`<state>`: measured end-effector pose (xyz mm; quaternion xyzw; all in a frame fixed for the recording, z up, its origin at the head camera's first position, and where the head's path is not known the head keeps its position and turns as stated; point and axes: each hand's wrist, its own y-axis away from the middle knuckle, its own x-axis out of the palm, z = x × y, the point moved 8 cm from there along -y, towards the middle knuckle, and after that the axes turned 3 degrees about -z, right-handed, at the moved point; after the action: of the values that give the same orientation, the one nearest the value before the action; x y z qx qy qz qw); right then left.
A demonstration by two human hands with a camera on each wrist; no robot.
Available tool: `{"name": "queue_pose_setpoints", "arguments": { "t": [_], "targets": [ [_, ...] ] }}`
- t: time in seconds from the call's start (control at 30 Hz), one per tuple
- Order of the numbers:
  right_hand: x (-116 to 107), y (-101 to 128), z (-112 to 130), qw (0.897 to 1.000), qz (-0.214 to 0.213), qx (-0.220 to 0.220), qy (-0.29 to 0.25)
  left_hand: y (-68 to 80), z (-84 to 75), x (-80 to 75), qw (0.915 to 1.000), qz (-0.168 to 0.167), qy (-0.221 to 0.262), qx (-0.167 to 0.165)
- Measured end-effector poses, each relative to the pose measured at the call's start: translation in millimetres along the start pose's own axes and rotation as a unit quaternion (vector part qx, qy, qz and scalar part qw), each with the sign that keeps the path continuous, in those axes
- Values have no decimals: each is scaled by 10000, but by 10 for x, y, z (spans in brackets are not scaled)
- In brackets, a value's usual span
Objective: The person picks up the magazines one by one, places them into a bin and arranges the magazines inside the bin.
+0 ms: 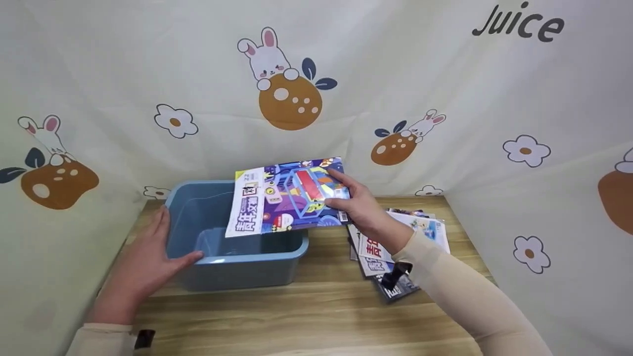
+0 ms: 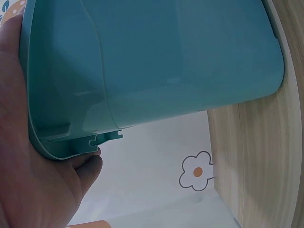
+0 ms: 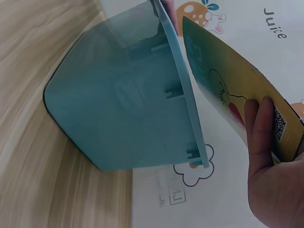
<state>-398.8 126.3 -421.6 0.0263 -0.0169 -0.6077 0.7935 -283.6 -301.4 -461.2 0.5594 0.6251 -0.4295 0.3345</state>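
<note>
A blue-grey plastic bin (image 1: 237,272) stands on the left of the wooden surface. My left hand (image 1: 143,267) grips its rim at the left corner, the thumb along the front edge; in the left wrist view, fingertips (image 2: 90,171) show beyond the rim. In my right hand (image 1: 363,205) is a colourful magazine (image 1: 292,195), pinched by its right edge and tilted above the bin's right part. Seen from the right wrist, two fingers (image 3: 260,126) lie against its yellowish back (image 3: 237,76). Under my right forearm, several magazines (image 1: 371,252) lie in an uneven, fanned pile.
Wood-grain tabletop (image 1: 306,321) extends in front of the bin and the pile. A pale curtain (image 1: 217,64) printed with rabbits, oranges and flowers encloses the back and both sides. Dark straps (image 1: 397,274) sit at my wrists.
</note>
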Motion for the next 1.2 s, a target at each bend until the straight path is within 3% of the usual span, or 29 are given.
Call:
{"name": "queue_pose_setpoints", "arguments": {
  "t": [0.63,1.2],
  "targets": [
    [488,-59,-145,9998,180,2,39,-24,14,36,9999,87,27,-68],
    [774,-120,-135,9996,246,-103,95,-29,19,34,9998,168,25,-104]
  ]
}}
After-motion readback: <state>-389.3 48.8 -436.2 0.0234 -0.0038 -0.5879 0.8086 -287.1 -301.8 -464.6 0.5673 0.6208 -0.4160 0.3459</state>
